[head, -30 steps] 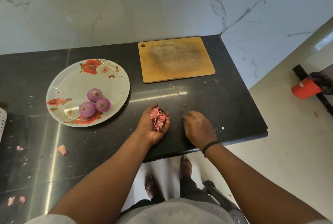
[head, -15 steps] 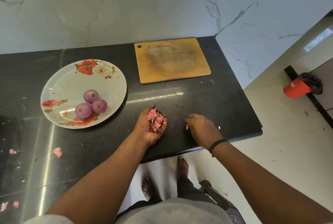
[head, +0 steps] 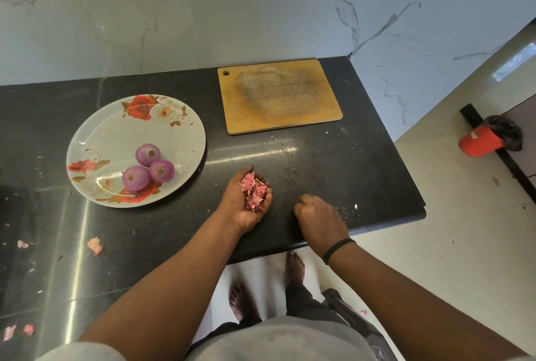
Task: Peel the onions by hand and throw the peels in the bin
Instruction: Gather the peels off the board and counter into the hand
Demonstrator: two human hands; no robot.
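At far left we see stray pink peel scraps (head: 94,245) on the dark tabletop (head: 333,157). Three peeled purple onions (head: 148,154) sit touching on the floral plate (head: 116,128). Our left hand (head: 249,204) lies palm up, fingers loosely cupped round a heap of pink peels (head: 253,192). Our right hand (head: 316,220) rests knuckles-up with fingers curled under; we cannot tell what they pinch. The red bin (head: 481,143) stands on the floor, partly hidden.

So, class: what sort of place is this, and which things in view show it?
Most likely a home kitchen: a dark stone counter against a marble wall, a worn wooden chopping board, and peeled onions on a flowered plate.
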